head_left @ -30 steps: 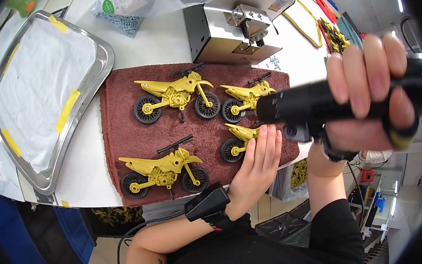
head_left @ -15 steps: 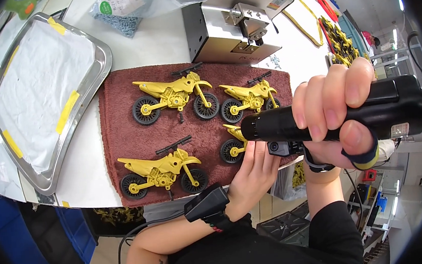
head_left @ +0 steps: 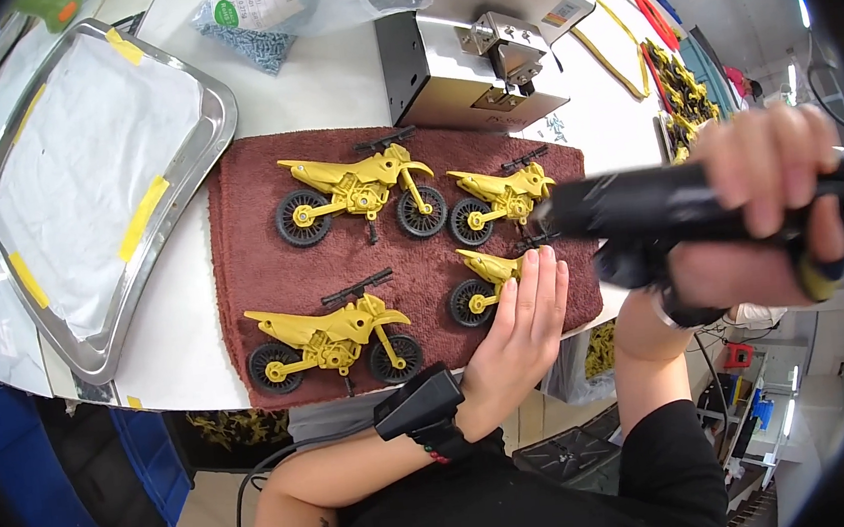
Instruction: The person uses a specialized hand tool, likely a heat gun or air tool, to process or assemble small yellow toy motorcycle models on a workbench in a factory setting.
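Four yellow toy motorcycles lie on a brown towel (head_left: 252, 268). My left hand (head_left: 520, 325), with a black device strapped at the wrist, lies flat over the rear of the lower right motorcycle (head_left: 479, 284) and holds it down. My right hand (head_left: 768, 203) grips a black electric screwdriver (head_left: 628, 210), held level close to the camera. Its tip points left, near the upper right motorcycle (head_left: 499, 197). The upper left motorcycle (head_left: 355, 184) and the lower left motorcycle (head_left: 333, 332) lie untouched.
A metal tray (head_left: 188, 173) lined with white sheet and yellow tape sits to the left. Behind the towel stands a grey box-shaped machine (head_left: 468, 49). A plastic bag of small blue parts (head_left: 260, 22) lies at the back. Yellow parts (head_left: 677, 81) are piled at the right.
My right hand dipped the screwdriver down and left toward the lower right motorcycle, then drew it back up and right. My left hand stayed on that motorcycle.
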Demonstrator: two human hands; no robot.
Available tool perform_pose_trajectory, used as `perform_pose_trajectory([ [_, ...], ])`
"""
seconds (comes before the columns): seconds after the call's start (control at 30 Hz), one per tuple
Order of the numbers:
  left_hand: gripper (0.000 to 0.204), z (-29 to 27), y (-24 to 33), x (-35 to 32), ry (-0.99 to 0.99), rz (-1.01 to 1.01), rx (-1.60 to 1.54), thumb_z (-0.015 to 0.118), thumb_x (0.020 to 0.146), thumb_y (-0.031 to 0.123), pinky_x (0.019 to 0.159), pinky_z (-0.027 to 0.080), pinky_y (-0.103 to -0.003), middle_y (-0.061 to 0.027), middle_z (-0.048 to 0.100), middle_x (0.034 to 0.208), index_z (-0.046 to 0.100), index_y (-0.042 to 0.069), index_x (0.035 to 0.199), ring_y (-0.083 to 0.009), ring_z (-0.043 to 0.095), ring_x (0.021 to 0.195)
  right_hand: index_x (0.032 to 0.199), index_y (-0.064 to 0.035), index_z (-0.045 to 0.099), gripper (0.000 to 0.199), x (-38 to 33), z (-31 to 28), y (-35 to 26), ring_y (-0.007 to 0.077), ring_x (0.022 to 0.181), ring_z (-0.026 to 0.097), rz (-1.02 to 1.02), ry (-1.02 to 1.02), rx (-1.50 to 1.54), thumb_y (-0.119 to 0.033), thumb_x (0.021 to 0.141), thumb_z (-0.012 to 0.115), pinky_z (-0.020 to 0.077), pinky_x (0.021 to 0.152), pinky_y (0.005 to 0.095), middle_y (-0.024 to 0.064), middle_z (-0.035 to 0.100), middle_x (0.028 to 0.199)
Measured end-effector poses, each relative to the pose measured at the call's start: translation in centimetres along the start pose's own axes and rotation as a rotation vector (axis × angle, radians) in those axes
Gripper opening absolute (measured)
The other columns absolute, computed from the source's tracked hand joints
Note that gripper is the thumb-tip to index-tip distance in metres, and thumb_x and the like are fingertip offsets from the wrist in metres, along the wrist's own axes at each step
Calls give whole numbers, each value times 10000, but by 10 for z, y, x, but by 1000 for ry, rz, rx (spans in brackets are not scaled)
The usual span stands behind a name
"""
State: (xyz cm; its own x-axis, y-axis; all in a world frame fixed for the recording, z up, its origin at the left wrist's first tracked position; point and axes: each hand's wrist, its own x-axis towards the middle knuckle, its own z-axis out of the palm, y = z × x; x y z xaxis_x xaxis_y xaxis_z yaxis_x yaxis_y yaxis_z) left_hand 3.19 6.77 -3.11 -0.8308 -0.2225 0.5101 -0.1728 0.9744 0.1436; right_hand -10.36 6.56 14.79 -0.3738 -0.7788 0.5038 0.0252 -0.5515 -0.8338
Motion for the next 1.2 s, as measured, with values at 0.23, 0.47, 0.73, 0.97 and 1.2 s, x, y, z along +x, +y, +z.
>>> perform_pose_trajectory([
  [0.23,495,-15,2,-10,-100,26,-12,415,878,196,1087,265,-376,-139,416,1406,428,89,1362,-230,390,1319,907,-30,476,182,56,-27,4,164,667,464,-166,96,-212,-90,759,563,376,716,353,54,451,774],
  [0.47,376,-55,-32,-50,42,126,-146,444,881,206,1100,145,-483,-110,521,1319,574,167,1231,-225,523,1207,959,-26,496,218,68,-12,51,158,580,495,-248,138,-270,-62,764,587,408,609,306,51,490,719],
  [0.73,557,-91,-88,-80,-106,-375,-125,727,706,442,1090,-39,-579,-290,291,1409,598,249,1213,-466,253,1334,904,-86,417,264,-3,42,26,121,576,504,20,-73,89,-69,740,623,408,635,304,20,479,769],
  [0.97,532,-81,-94,-83,-178,-452,-148,655,699,605,1062,-9,-624,-252,237,1452,612,324,1149,-444,191,1356,902,-114,458,319,-20,76,50,137,573,600,44,-354,112,-60,740,726,507,583,288,13,572,728],
  [1.2,581,-80,-96,-84,-114,-419,-170,672,641,610,1059,69,-619,-108,378,1427,557,404,1172,-400,295,1329,873,-130,442,327,-29,97,55,144,561,588,138,-214,5,-72,742,736,488,571,288,5,560,695],
])
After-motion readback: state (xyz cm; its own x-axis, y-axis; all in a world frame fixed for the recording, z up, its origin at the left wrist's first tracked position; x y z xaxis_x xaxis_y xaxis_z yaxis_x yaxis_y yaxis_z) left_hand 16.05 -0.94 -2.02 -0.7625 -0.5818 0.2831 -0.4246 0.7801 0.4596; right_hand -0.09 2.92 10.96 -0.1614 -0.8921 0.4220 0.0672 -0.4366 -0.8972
